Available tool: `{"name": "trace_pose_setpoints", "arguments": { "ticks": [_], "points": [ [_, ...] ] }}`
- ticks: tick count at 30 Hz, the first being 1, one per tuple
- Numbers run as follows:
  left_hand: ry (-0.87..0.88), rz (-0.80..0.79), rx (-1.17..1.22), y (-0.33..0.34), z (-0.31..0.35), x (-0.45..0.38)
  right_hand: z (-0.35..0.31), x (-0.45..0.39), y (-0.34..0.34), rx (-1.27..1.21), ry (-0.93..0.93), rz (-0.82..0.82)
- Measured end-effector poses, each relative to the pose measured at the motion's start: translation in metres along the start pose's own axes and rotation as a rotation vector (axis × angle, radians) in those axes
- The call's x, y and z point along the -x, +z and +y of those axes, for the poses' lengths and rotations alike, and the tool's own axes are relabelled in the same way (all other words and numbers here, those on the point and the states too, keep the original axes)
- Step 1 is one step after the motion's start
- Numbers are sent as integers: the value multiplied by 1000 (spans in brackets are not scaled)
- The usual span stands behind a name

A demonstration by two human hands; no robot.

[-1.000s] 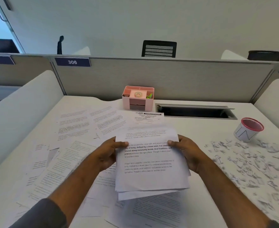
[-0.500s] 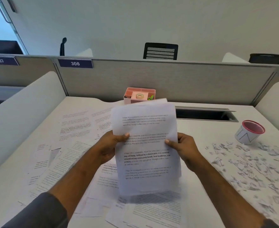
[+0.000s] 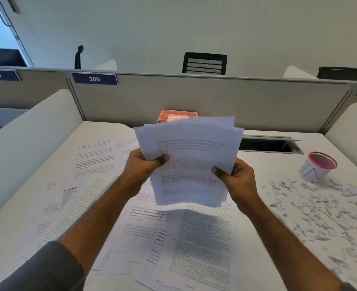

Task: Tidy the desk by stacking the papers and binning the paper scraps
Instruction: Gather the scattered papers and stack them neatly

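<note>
Two hands are holding a sheaf [image 3: 191, 162] of printed sheets upright above the tabletop [image 3: 102, 131], its top edges fanning slightly apart. The left hand [image 3: 142, 164] is gripping the sheaf's left edge, thumb lying across the front and fingers [image 3: 145, 159] curling behind. The right hand [image 3: 235, 176] is gripping the right edge lower down in the same way, thumb on the printed face. More papers [image 3: 173, 238] are lying loose and overlapping on the tabletop beneath and to the left of the sheaf, some skewed and one upside down. Scraps [image 3: 320, 208] of torn paper are lying scattered over the right side of the tabletop, well apart from the sheaf. A small bin [image 3: 317, 169] with a red rim is standing tilted just beyond the scraps, near the right edge. A pink organiser [image 3: 173, 116] is peeking out behind the sheaf's top, against the grey partition [image 3: 236, 101], whose label is reading 306.
</note>
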State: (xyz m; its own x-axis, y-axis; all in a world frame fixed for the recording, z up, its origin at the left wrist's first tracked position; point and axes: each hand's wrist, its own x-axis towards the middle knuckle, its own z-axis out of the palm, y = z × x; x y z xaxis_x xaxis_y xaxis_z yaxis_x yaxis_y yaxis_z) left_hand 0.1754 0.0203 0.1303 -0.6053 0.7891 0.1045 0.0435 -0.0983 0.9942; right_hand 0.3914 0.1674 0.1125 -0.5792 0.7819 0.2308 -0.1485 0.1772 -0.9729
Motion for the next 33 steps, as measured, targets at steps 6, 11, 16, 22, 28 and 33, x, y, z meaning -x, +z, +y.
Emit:
{"name": "trace_pose_setpoints", "arguments": {
  "ticks": [6, 11, 16, 22, 28, 33],
  "points": [
    [-108, -85, -25, 5, -19, 5, 13, 9, -5, -9, 88, -21],
    [-62, -26, -7, 10, -37, 20, 20, 17, -5, 0, 126, -17],
    [-62, 111, 0, 7, -42, 19, 26, 22, -8, 20, 155, -19],
    [-94, 74, 61, -2, -36, 19, 30, 25, -9, 20, 182, -13],
    [-268, -103, 19, -6, -55, 35, 32, 22, -10, -42, 287, 109],
    [-357, -5, 0, -5, -76, 49, 40, 32, -15, -15, 428, -18]
  ]
}}
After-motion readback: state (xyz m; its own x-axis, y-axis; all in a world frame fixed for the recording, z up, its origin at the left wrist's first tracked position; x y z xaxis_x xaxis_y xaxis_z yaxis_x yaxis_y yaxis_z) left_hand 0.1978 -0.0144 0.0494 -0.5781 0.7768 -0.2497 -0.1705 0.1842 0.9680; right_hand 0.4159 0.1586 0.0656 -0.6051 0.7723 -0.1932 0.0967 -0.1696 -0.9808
